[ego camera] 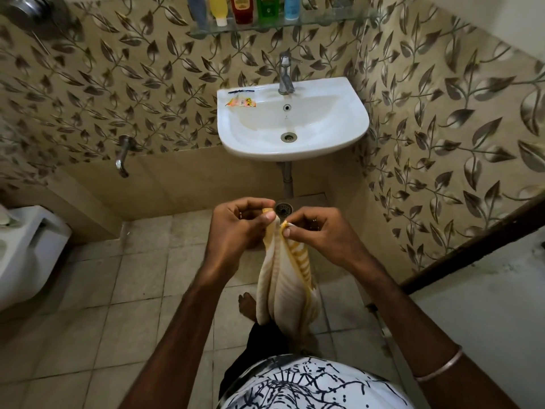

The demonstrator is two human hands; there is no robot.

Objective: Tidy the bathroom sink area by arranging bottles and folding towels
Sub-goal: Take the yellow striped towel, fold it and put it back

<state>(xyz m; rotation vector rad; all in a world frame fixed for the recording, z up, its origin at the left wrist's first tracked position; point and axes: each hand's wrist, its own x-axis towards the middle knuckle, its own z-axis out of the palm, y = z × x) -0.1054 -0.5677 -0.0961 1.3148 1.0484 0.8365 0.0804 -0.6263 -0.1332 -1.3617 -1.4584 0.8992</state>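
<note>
**Me:** In front of the sink [295,119], below its rim, I hold the towel [286,290] up by its top edge. My left hand [236,222] pinches one corner and my right hand [318,228] pinches the other, thumb pressed on cloth in each, so both sets of fingers are clamped on the towel.

**Other:** Why are the two hands so close together?

**Me:** I judge I am bringing the corners to meet, so the cloth hangs doubled and the edges line up for a fold. Held high like this, the towel drops straight down toward my feet and its own weight pulls out the creases.

**Other:** And the bottles?

**Me:** They stand in a row on the glass shelf [324,20] above the sink and its tap [285,73]: a yellow bottle [218,8], a red bottle [242,8], a green bottle [267,7] and others. That part looks arranged already.

**Other:** What can't you make out?

**Me:** The bottles' tops are cut off by the frame, so their labels and caps are mostly lost. The towel's lower end vanishes behind my shirt [309,385]. On the sink's left ledge lie a small orange wrapper [241,102] and a thin dark thing [240,91], too small to name.
</note>
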